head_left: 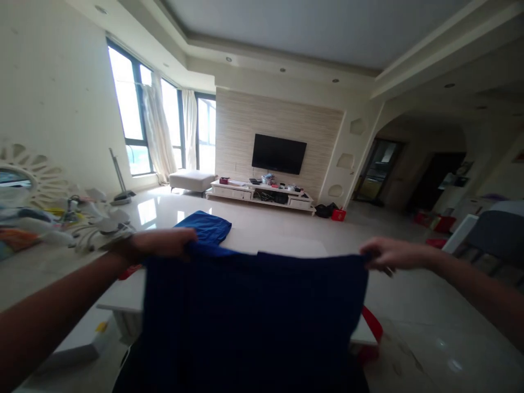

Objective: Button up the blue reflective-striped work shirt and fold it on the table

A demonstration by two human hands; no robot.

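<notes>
A dark blue garment [257,316] hangs spread out in front of me, its upper edge stretched between my two hands. At the upper left corner, my left hand [167,243] is closed on the cloth. My right hand [388,254] pinches the opposite corner. Whether it is a shirt or trousers I cannot tell. Beyond it lies a brighter blue folded cloth [207,225], its near part hidden by the held garment. Behind the garment a white table [123,297] shows in part at both sides.
Something red [370,325] stands by the table's right end. A white TV cabinet [262,196] runs along the far wall beneath a television [279,154]. A bench [191,180] sits by the windows. At right is a dark chair [495,234]; white decorations [104,218] are at left.
</notes>
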